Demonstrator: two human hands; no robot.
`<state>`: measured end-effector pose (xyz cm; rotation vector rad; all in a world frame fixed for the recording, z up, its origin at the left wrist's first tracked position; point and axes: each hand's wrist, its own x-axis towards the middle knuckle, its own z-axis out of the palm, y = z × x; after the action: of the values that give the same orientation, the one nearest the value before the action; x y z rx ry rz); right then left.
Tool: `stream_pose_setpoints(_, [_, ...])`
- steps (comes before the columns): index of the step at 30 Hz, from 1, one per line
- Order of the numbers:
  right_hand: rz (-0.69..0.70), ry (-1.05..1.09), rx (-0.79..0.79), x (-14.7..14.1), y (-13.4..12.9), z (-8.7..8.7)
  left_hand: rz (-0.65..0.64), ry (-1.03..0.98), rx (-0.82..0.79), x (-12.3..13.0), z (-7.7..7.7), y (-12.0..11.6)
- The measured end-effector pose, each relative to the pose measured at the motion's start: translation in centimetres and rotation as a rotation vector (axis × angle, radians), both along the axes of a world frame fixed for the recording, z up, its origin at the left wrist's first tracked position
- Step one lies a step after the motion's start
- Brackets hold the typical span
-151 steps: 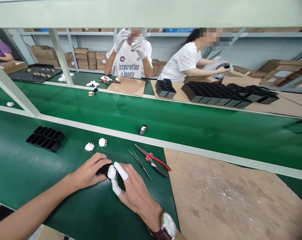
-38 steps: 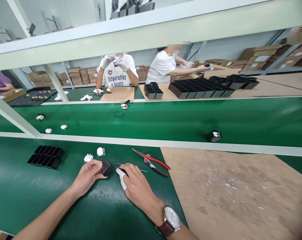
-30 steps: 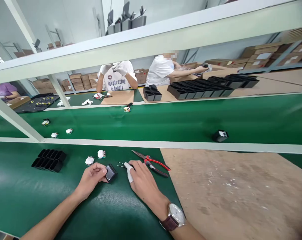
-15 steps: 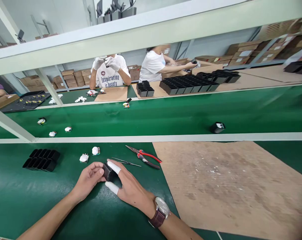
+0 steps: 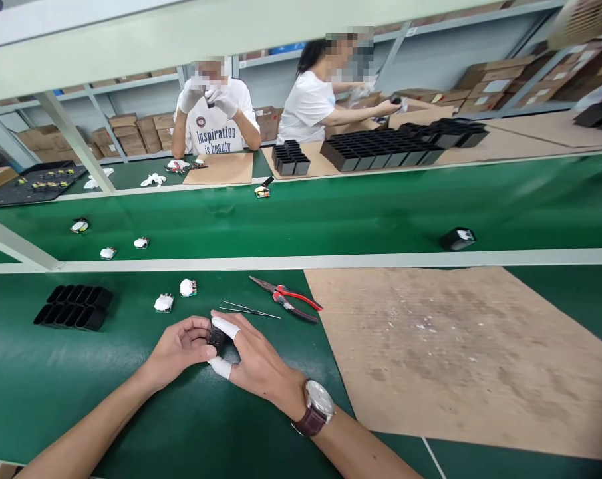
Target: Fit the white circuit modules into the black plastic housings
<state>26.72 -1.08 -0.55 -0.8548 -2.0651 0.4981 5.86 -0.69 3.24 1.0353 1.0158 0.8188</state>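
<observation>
A small black plastic housing is held between both hands above the green tabletop. The fingers and thumb of my left hand grip its left side. My right hand, with white finger cots on thumb and index finger, pinches it from the right. Just beyond lie tweezers and red-and-black long-nose pliers. Two small circuit boards with white tops, one nearer and one farther, sit ahead of my left hand. Fingers cover much of the housing.
Rows of empty black housings stand at the left. Stained cardboard covers the right. Behind a pale rail, a green belt bears several boards and a black housing. Two people work across it, beside more housings.
The black housing has turned in my hands, so a face with small details now shows. On the belt, the lone housing and a board have shifted right. My view has tilted down slightly.
</observation>
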Motion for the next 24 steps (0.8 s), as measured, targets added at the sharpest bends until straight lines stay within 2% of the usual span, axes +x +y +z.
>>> stream_pose_setpoints(14, [0.039, 0.005, 0.039, 0.24, 0.18, -0.13, -0.007, 0.035, 0.074, -0.23, 0.13, -0.17])
stream_pose_setpoints(21, [0.010, 0.053, 0.028, 0.19, 0.28, -0.18, 0.011, 0.030, 0.094, -0.17, -0.61, 0.15])
stream_pose_setpoints(24, [0.005, 0.068, 0.021, 0.09, 0.22, -0.09, -0.021, 0.009, 0.117, -0.09, -0.56, 0.13])
